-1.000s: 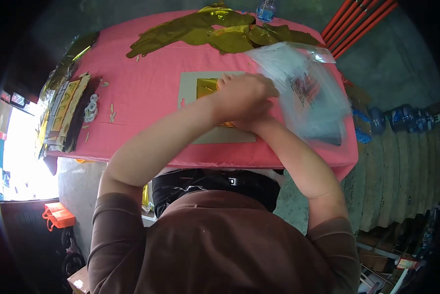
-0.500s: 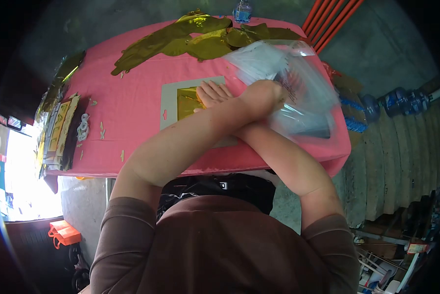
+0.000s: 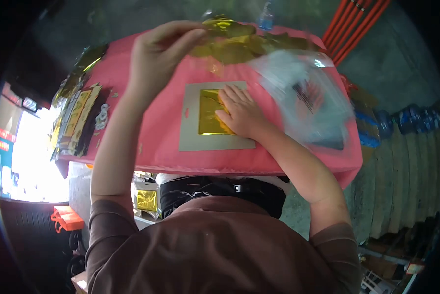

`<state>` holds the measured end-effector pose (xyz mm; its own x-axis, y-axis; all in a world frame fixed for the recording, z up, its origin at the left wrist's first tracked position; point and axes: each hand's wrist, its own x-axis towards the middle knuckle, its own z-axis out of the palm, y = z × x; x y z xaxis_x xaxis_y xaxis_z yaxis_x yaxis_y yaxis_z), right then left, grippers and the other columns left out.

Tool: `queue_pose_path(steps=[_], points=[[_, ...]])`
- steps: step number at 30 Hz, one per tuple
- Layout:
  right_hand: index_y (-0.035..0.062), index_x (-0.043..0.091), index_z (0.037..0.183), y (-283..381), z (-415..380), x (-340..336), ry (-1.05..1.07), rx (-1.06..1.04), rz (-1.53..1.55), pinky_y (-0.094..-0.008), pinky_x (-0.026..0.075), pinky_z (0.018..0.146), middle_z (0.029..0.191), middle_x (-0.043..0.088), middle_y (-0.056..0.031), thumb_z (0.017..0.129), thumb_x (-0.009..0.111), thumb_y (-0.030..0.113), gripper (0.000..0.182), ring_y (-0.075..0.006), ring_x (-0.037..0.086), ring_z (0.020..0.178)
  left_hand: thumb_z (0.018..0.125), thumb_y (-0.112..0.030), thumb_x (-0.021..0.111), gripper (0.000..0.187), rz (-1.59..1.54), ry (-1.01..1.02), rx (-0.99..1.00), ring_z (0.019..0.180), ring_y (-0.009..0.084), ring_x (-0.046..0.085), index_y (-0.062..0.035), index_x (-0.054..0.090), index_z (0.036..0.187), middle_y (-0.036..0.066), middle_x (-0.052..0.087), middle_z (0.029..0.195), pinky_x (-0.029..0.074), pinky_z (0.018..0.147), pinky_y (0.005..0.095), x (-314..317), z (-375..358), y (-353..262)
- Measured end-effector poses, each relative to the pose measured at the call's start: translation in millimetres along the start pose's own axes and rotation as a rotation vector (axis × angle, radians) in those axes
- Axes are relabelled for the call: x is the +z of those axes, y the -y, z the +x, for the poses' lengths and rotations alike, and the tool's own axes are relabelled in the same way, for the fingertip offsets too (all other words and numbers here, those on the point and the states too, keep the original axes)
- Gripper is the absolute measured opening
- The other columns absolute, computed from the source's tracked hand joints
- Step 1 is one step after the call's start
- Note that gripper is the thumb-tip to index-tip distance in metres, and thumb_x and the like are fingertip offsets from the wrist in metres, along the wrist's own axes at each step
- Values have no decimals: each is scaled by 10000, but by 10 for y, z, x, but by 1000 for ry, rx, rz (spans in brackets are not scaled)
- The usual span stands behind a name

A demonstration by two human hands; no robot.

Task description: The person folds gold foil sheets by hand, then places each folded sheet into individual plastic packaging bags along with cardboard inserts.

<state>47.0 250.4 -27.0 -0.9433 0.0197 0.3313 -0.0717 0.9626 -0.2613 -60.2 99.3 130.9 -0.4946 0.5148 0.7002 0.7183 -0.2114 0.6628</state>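
Observation:
My left hand is raised over the back left of the table. Its thumb and fingers pinch a thin clear plastic bag, faint and blurred, with the gold foil behind it looking hazy. My right hand lies flat, fingers spread, on the right part of a gold packet. Under that packet is a grey card with a small red-edged slot at its left side. To the right of my right hand is a pile of clear plastic bags, some with dark print.
Gold foil sheets and a water bottle are at the back of the pink-covered table. Stacked gold packets stand at the left edge. Red poles lean behind the right corner. Large blue bottles stand beyond.
My left hand has swung left and up from the bag pile, uncrossing from my right arm. My right hand stays on the gold packet, which now shows more fully. The view has shifted slightly.

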Motion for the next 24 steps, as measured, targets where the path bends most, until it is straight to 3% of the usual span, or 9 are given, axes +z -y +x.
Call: queue_pose_path(steps=[1,3,6,7,11,16,18,22,24], points=[[-15,383,1305,-5,1,-7,2,2,-13,-455,208,1079,1379,351,-211,895,451,361,560,-329,293,1309,824,-93,638,141,22,-14,-2,707,88,591,13,655,916,45,658,807,475,638,236,-208,-46,-62],[-16,378,1309,-12,3,-11,8,-28,-13,-453,208,1079,1382,347,-210,897,448,362,563,-328,290,1311,805,-71,645,141,514,57,202,732,138,611,-4,651,929,68,649,827,480,646,255,-594,-182,-172],[-15,371,1315,-17,13,-26,23,-32,-17,-443,208,1082,1384,348,-204,899,453,345,556,-323,286,1314,791,-59,648,157,715,256,139,762,208,622,-20,649,943,94,637,854,486,667,287,-1002,-473,-256],[-11,364,1323,-11,25,-52,38,-20,-21,-436,205,1083,1388,344,-199,900,455,333,552,-320,283,1317,774,-58,657,169,688,313,108,806,257,617,-15,644,937,106,637,885,494,687,315,-1127,-577,-209],[-2,345,1342,14,34,-97,103,27,-37,-418,189,1090,1408,323,-185,903,459,298,544,-309,266,1330,742,-48,673,199,653,529,-202,929,248,585,-31,650,939,96,631,963,457,808,341,-1471,-1017,-31],[4,312,1367,34,55,-137,165,24,-51,-405,164,1101,1430,291,-176,915,431,289,548,-292,235,1347,737,-46,657,190,602,571,-359,907,277,597,-32,650,926,110,637,936,467,828,347,-1597,-1268,-5],[7,303,1373,45,57,-147,187,38,-60,-402,156,1104,1436,283,-174,918,423,286,548,-286,226,1353,716,-75,699,267,523,669,-541,983,251,586,-35,649,976,101,633,1014,455,874,353,-1611,-1296,-17],[11,296,1380,30,48,-149,188,34,-62,-396,149,1107,1438,281,-171,921,413,284,547,-279,221,1356,732,-121,695,298,556,746,-583,999,262,581,-39,637,1013,114,625,1026,446,890,366,-1514,-1326,-12],[10,298,1379,23,46,-134,187,30,-63,-394,149,1107,1438,282,-170,921,414,283,546,-277,222,1355,765,-172,671,319,510,586,-405,1034,287,563,-47,624,1055,150,595,1090,440,901,368,-1345,-1418,125]])
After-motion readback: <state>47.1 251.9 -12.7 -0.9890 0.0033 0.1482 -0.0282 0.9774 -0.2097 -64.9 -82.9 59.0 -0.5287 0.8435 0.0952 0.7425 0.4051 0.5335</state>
